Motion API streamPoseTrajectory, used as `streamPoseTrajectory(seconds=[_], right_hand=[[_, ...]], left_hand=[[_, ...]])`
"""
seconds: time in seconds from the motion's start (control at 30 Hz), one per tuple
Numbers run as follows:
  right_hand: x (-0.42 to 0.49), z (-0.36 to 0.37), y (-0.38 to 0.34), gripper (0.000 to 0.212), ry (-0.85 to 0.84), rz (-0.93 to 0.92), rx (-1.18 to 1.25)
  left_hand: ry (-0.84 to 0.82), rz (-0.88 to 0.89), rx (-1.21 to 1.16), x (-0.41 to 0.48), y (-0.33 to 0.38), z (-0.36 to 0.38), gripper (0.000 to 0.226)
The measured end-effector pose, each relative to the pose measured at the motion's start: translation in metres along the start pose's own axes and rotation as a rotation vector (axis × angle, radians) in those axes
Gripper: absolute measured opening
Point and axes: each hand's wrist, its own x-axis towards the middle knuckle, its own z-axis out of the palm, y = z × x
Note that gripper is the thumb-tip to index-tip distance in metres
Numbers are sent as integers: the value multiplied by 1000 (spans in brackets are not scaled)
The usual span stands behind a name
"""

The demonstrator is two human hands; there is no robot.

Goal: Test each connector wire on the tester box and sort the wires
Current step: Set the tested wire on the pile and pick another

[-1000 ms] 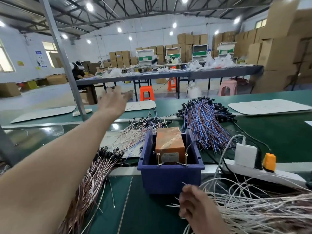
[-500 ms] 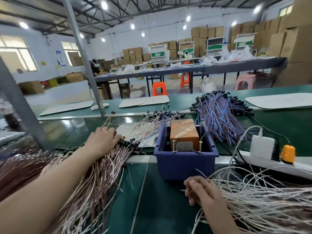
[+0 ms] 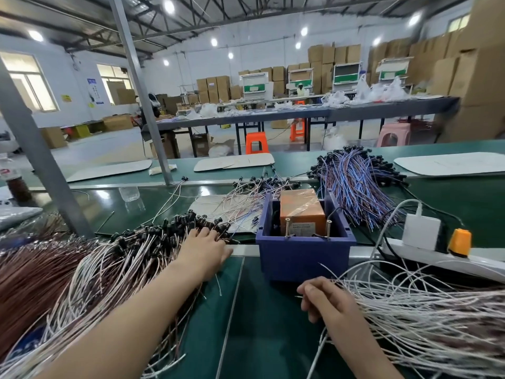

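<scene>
We stood at a long green bench top [image 3: 259, 337] in a warehouse hall with cardboard cartons stacked along the far wall. At far left lay a thick heap of brown and white wires with black connectors [image 3: 109, 269]. Its connector ends all pointed toward the middle, which we judged put them within reach of the tester.

Our left hand [image 3: 206, 250] lay palm down on those connector ends, the arm stretched out across the heap. Its fingers were fairly straight and spread, and it gripped nothing that we could see. We took it to be feeling for the next wire.

Just right of it stood a dark blue plastic bin [image 3: 303, 261] holding the orange taped tester box [image 3: 300, 212]. Two upright metal pins [image 3: 287, 228] stood in front of the box, presumably its contacts. Behind the bin fanned a bundle of blue and purple wires [image 3: 355, 192], set apart from the other heaps and likely a sorted lot.

In front of the bin, our right hand [image 3: 325, 299] sat low at the left edge of a loose heap of thin white wires [image 3: 423, 310]. Its fingers were curled tight, knuckles up, and a thin white wire end [image 3: 296, 296] poked out to their left, so it pinched at least that one.

Farthest right, a white power strip [image 3: 437, 259] carried a white adapter [image 3: 420, 231] and an orange plug [image 3: 460, 242].
</scene>
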Motion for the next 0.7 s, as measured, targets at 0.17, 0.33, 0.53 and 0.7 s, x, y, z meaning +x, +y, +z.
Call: streamPoseTrajectory(seconds=[0.17, 0.33, 0.53, 0.7], right_hand=[[0, -1, 0, 31, -9, 12, 11], [1, -2, -2, 33, -21, 10, 21], [-1, -2, -4, 32, -19, 21, 38], [-3, -2, -12, 18, -23, 30, 155]], left_hand=[[-4, -164, -10, 3, 21, 3, 38], [182, -349, -590, -1, 15, -1, 40], [427, -462, -1249, -30, 0, -21, 23], [793, -366, -1516, -76, 22, -84, 17]])
